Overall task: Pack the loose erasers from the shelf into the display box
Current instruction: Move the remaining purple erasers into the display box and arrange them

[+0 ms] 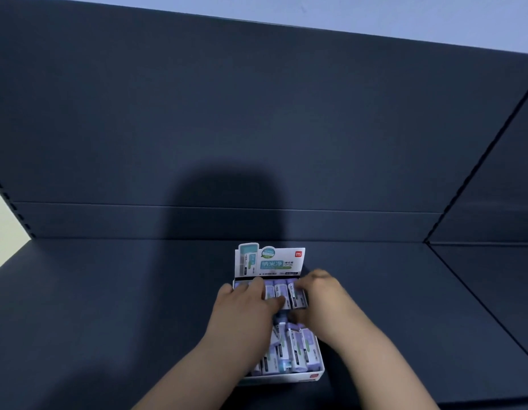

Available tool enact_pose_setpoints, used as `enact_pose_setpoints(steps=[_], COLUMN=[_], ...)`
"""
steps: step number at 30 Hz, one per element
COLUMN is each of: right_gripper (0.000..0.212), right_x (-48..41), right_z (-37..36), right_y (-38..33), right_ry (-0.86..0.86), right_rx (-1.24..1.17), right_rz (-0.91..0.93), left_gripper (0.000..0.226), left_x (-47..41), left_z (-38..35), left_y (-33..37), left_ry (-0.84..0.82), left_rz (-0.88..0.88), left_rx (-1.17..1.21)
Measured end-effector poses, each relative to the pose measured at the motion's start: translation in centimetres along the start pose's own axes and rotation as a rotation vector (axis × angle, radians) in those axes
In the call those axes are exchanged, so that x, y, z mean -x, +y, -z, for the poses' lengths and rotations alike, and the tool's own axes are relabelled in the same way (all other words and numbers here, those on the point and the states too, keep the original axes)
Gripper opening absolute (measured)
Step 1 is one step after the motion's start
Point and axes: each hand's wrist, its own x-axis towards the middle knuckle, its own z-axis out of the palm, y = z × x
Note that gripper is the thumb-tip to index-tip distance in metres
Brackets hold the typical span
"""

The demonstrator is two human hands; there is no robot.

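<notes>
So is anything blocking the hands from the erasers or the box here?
Nothing visible does. The left hand and right hand already rest on the erasers in the open display box.

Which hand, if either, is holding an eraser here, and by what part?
Cannot be told for certain. Both the left hand and the right hand rest on the back row of erasers in the display box, fingers over their tops; none is lifted clear.

dim bluish light | head shadow falling on shelf back panel | soft overall, box print blurring | wide-angle bending edges
</notes>
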Motion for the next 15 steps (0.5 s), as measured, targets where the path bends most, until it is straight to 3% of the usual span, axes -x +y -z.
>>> enact_pose_setpoints(steps=[7,10,13,15], right_gripper=[0.011,0.025,0.011,0.020], right_x=[0.4,1.0,1.3,1.4], right_z=[-0.3,-0.4,-0.4,-0.5], right_y=[0.3,0.3,0.2,0.1], right_ry=[0.051,0.108,0.185,0.212], right_rx=[0.078,0.019,-0.097,-0.152], right_rz=[0.019,0.003,-0.025,-0.048], left_gripper=[0.048,0.047,0.046,0.051], left_x=[0.1,0.6,1.2,1.6], left_z=[-0.2,-0.2,-0.6,-1.2], left_y=[-0.3,-0.6,-1.1,-1.4], left_ry=[0.038,0.048,0.116,0.127], left_rz=[-0.009,-0.017,-0.099,-0.120], left_rx=[0.036,0.035,0.079,0.087])
